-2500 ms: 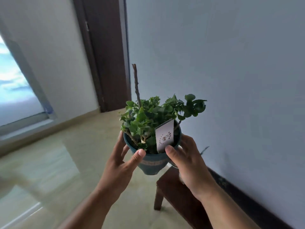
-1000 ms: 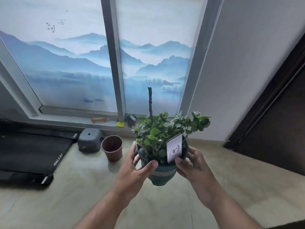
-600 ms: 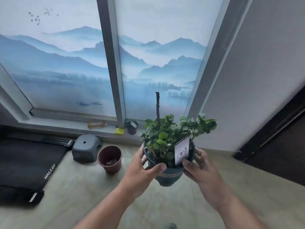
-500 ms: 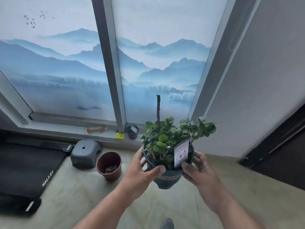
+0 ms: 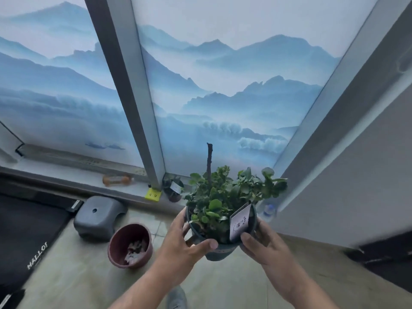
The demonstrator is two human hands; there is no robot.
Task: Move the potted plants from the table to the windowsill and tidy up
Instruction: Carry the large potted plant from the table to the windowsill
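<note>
Now we hold the potted plant [image 5: 220, 221] upright, left hand [image 5: 180, 244] and right hand [image 5: 263, 244] curled round its pot. Ahead and lower lies the windowsill [image 5: 84, 177], where a smaller pot [image 5: 174, 189] already stands. Since half a second ago the sill has drawn closer.

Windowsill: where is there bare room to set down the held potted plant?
The windowsill is bare left of the orange object. Around the frame post it is crowded: yellow block, small potted plant. Right of that, the held potted plant hides the sill.
</note>
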